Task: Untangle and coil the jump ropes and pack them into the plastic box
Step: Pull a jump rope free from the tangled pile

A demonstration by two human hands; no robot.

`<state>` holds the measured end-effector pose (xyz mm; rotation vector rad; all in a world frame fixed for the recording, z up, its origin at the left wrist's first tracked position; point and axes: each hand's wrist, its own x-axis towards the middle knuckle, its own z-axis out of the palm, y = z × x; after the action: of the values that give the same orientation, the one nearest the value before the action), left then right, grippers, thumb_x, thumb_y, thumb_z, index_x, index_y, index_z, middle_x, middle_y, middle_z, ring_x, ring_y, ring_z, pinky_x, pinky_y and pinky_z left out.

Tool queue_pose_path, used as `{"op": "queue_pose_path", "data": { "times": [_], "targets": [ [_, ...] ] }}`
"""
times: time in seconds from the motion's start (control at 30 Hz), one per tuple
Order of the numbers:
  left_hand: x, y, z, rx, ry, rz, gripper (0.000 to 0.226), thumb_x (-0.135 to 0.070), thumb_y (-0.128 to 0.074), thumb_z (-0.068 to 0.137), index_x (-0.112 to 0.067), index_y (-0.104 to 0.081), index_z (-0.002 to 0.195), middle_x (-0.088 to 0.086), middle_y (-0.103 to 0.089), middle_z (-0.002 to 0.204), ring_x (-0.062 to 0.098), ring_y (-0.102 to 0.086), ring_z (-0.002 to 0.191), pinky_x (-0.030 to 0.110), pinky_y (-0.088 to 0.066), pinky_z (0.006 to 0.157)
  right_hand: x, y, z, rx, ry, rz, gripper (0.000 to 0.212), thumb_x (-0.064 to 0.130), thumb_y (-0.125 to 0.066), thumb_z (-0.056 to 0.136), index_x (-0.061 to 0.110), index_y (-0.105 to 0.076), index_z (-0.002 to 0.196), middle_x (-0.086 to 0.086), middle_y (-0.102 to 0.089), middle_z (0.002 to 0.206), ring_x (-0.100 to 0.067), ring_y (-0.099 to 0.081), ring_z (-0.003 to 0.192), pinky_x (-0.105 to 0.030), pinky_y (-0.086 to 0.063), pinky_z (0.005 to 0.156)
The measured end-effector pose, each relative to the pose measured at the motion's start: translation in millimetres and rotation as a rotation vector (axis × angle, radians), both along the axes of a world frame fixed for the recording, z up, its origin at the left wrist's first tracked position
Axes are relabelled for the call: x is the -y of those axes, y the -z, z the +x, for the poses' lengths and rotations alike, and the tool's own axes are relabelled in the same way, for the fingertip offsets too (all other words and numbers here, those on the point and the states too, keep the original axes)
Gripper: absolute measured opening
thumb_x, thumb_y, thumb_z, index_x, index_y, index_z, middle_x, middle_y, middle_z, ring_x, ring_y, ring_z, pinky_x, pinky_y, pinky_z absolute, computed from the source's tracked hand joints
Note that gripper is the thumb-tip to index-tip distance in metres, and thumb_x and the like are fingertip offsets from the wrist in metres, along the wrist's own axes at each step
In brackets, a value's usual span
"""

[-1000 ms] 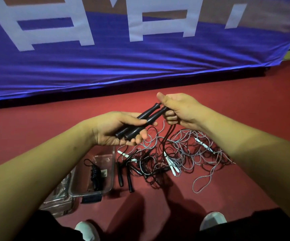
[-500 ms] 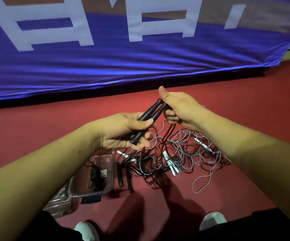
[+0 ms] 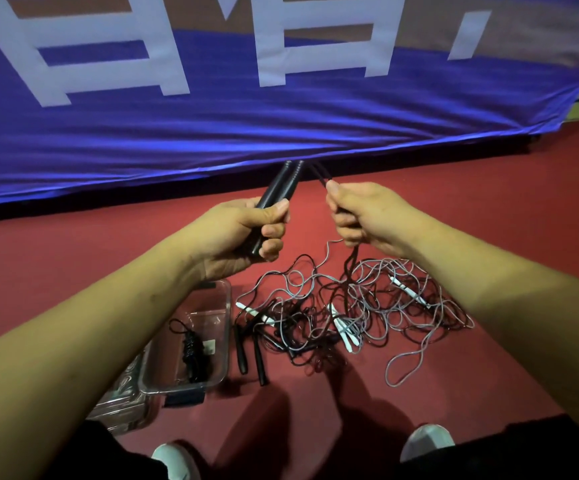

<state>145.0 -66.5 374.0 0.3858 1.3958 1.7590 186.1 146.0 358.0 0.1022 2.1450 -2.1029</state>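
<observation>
My left hand (image 3: pixel 246 230) grips two black jump rope handles (image 3: pixel 281 183) side by side, their tips pointing up and away. My right hand (image 3: pixel 361 216) pinches the black rope (image 3: pixel 319 173) that runs from those handles, and the rope hangs down from my fist into the pile. A tangle of grey and black ropes (image 3: pixel 361 306) with white handles (image 3: pixel 343 332) lies on the red floor below my hands. A clear plastic box (image 3: pixel 224 327) at lower left holds one coiled black rope (image 3: pixel 192 351).
Two more black handles (image 3: pixel 250 355) lie on the floor between the box and the tangle. The box lid (image 3: pixel 121 407) lies at the box's near left. A blue banner (image 3: pixel 281 116) hangs along the back. My white shoes (image 3: pixel 426 441) show at the bottom.
My left hand has raised the two handles upright. My right hand has let go of the handle tips, moved right, and now holds the rope.
</observation>
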Motion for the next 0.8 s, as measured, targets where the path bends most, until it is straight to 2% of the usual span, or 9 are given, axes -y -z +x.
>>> {"op": "queue_pose_path", "data": {
  "times": [0.1,0.17,0.27,0.33,0.4,0.5,0.6,0.67,0.8],
  "targets": [
    [8.1,-4.7,-1.3,0.007,0.078,-0.111,0.012,-0.019,-0.056,0.085,-0.011,-0.047,0.082,0.0,-0.04,0.058,0.008,-0.038,0.04,0.017,-0.034,0.039,-11.7,2.0,-5.7,-0.135,0.17,0.169,0.033,0.027,-0.047,0.101,0.014,-0.048,0.071,0.009,-0.029,0.044,-0.008,-0.025,0.037,-0.021,-0.022,0.044],
    [12.9,-5.6,-2.5,0.013,0.126,-0.179,0.012,-0.017,-0.057,0.085,-0.011,-0.047,0.081,0.0,-0.038,0.057,0.006,-0.033,0.037,0.016,-0.03,0.037,-18.3,6.1,-5.8,-0.19,0.22,0.384,0.031,0.025,-0.053,0.099,0.015,-0.053,0.069,0.01,-0.034,0.043,-0.007,-0.03,0.038,-0.021,-0.025,0.044],
    [16.4,-8.0,-5.4,0.016,0.167,-0.251,0.015,-0.017,-0.058,0.084,-0.003,-0.055,0.091,0.001,-0.037,0.057,0.005,-0.031,0.036,0.016,-0.024,0.039,-20.4,11.6,-7.2,-0.244,0.269,0.613,0.028,0.024,-0.059,0.095,0.019,-0.056,0.067,0.01,-0.042,0.041,-0.002,-0.035,0.04,-0.018,-0.028,0.045],
    [16.4,-9.5,-7.5,-0.001,0.155,-0.268,0.026,-0.017,-0.056,0.085,0.003,-0.058,0.102,0.001,-0.037,0.057,0.004,-0.031,0.036,0.018,-0.022,0.041,-19.2,11.9,-9.9,-0.283,0.31,0.72,0.023,0.022,-0.061,0.093,0.02,-0.058,0.07,0.01,-0.046,0.048,-0.002,-0.039,0.046,-0.019,-0.03,0.049],
    [13.5,-10.4,-7.8,-0.035,0.104,-0.22,0.021,-0.016,-0.054,0.086,0.001,-0.056,0.098,0.001,-0.036,0.056,0.005,-0.03,0.037,0.018,-0.021,0.041,-16.1,10.3,-12.2,-0.298,0.327,0.751,0.017,0.02,-0.06,0.093,0.017,-0.059,0.076,0.008,-0.049,0.056,-0.007,-0.044,0.051,-0.022,-0.034,0.053],
    [7.9,-8.0,-9.3,-0.078,-0.059,-0.128,0.009,-0.013,-0.052,0.09,-0.008,-0.048,0.084,0.002,-0.037,0.059,0.008,-0.035,0.039,0.017,-0.027,0.04,-8.6,11.1,-12.0,-0.199,0.219,0.587,0.022,0.02,-0.053,0.098,0.012,-0.058,0.078,-0.003,-0.056,0.059,-0.01,-0.058,0.049,-0.017,-0.04,0.051],
    [7.0,-2.2,-14.6,-0.063,-0.291,-0.099,0.017,-0.012,-0.049,0.099,-0.012,-0.05,0.082,0.003,-0.045,0.065,0.014,-0.062,0.052,0.019,-0.05,0.046,0.1,16.8,-7.0,-0.002,0.037,0.366,0.03,0.026,-0.048,0.101,0.011,-0.057,0.077,-0.005,-0.054,0.06,-0.023,-0.065,0.061,-0.026,-0.044,0.064],
    [8.0,2.0,-17.9,-0.027,-0.415,-0.055,0.016,-0.013,-0.048,0.101,-0.011,-0.051,0.086,0.008,-0.054,0.075,0.024,-0.073,0.071,0.024,-0.059,0.057,10.0,19.1,-1.8,0.1,-0.021,0.135,0.031,0.027,-0.044,0.102,0.009,-0.056,0.08,-0.004,-0.046,0.06,-0.024,-0.058,0.059,-0.031,-0.046,0.063],
    [5.6,7.1,-23.4,0.009,-0.614,0.014,0.015,-0.019,-0.046,0.104,-0.009,-0.051,0.093,0.028,-0.06,0.109,0.038,-0.068,0.093,0.043,-0.061,0.078,44.7,15.0,7.3,0.207,-0.146,-0.22,0.031,0.026,-0.036,0.104,0.007,-0.055,0.088,-0.001,-0.039,0.061,-0.015,-0.035,0.048,-0.027,-0.031,0.049]
  ]
}}
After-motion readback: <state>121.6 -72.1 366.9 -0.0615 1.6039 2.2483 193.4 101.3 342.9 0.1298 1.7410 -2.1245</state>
